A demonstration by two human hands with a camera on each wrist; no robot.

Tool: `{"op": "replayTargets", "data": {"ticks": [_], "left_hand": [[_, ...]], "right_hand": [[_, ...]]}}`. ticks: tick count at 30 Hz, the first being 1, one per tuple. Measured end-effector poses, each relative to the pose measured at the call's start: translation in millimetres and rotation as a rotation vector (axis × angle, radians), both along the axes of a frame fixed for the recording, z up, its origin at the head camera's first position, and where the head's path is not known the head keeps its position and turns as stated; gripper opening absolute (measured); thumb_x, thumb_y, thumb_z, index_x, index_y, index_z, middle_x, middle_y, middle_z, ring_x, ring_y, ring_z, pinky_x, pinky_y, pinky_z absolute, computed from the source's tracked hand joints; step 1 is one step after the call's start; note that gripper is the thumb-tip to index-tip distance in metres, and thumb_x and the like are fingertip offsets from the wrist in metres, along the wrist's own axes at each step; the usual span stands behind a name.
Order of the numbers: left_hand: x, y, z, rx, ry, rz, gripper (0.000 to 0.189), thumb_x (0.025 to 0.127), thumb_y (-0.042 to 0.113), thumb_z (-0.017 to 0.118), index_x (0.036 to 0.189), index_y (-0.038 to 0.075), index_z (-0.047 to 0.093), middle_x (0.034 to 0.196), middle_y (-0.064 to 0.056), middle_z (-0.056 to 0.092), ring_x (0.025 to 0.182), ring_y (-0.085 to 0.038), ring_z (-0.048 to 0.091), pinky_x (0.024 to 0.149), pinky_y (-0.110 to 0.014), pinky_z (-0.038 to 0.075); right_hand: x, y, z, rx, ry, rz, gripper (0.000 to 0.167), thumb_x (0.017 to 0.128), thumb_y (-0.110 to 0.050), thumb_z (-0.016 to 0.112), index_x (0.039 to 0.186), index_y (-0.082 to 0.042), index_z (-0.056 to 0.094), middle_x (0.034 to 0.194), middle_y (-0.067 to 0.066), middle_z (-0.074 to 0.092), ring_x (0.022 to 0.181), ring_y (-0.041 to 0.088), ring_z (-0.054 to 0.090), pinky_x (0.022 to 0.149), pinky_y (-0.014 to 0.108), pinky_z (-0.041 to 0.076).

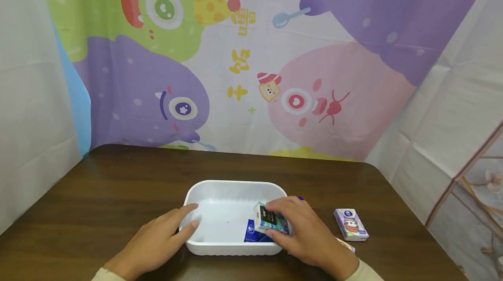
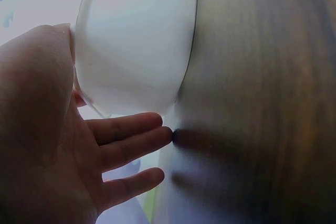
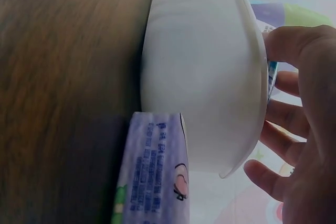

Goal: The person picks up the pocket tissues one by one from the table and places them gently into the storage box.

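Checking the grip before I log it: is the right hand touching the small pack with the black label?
Touching: the head view shows the right hand pinching the small pack, thumb at its near edge, fingers at its far edge.

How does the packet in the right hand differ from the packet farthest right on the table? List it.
The held packet shows black and blue-green; the far-right packet is pale purple and white with a cartoon figure.
The held packet is gripped by the right hand at the right end of the tray; the far-right packet lies untouched on the table.
Both are boxy.
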State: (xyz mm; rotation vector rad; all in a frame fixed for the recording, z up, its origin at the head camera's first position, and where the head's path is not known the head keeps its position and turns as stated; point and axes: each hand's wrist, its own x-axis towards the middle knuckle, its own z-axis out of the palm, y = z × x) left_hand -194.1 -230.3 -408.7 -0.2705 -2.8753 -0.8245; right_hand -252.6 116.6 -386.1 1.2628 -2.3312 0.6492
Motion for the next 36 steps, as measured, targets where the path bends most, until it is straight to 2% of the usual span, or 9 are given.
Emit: {"op": "replayTargets", "data": {"ticks": [5,11,21,29,36], "left_hand": [[0.8,-0.4,1.7,-0.002,0.002,0.002,0.054,0.102,0.057,0.048,0.144,0.025,0.055,0.137,-0.005,0.06,0.126,-0.029,0.056,0.098,-0.058,0.046],[0.4,-1.2,2.5,-0.001,0.004,-0.003,0.054,0.102,0.056,0.048,0.144,0.023,0.055,0.138,-0.006,0.06,0.126,-0.03,0.056,0.098,-0.058,0.045],[1.3,0.7,0.6,0.009,0.013,-0.005,0.053,0.102,0.056,0.048,0.144,0.024,0.056,0.137,-0.004,0.06,0.126,-0.029,0.056,0.098,-0.058,0.045],[1.8,-0.5,0.5,0.002,0.045,-0.006,0.051,0.103,0.054,0.049,0.143,0.025,0.057,0.136,-0.003,0.061,0.125,-0.028,0.057,0.097,-0.057,0.046],[1.7,0.1,0.8,0.002,0.032,-0.007,0.051,0.103,0.055,0.048,0.143,0.025,0.056,0.137,-0.003,0.061,0.126,-0.028,0.057,0.098,-0.057,0.046]], "right_hand": [[2.4,-2.0,0.1,0.013,-0.043,0.0,0.04,0.091,-0.037,0.076,0.126,-0.023,0.064,0.127,-0.012,0.061,0.122,0.011,0.053,0.099,0.043,0.044],[2.2,-4.0,-2.2,0.01,0.006,0.002,0.04,0.09,-0.036,0.076,0.125,-0.022,0.065,0.126,-0.009,0.062,0.12,0.014,0.056,0.096,0.045,0.047],[3.9,-2.0,-5.4,0.016,0.006,-0.029,0.04,0.086,-0.033,0.08,0.122,-0.023,0.067,0.126,-0.01,0.064,0.118,0.013,0.059,0.093,0.043,0.046],[4.5,-2.7,-4.7,0.064,-0.011,-0.044,0.038,0.09,-0.035,0.075,0.125,-0.024,0.066,0.128,-0.008,0.063,0.121,0.013,0.057,0.097,0.045,0.044],[8.0,-3.1,-4.8,0.092,-0.046,-0.059,0.038,0.089,-0.033,0.074,0.126,-0.026,0.066,0.13,-0.01,0.061,0.123,0.011,0.053,0.1,0.046,0.043]]}}
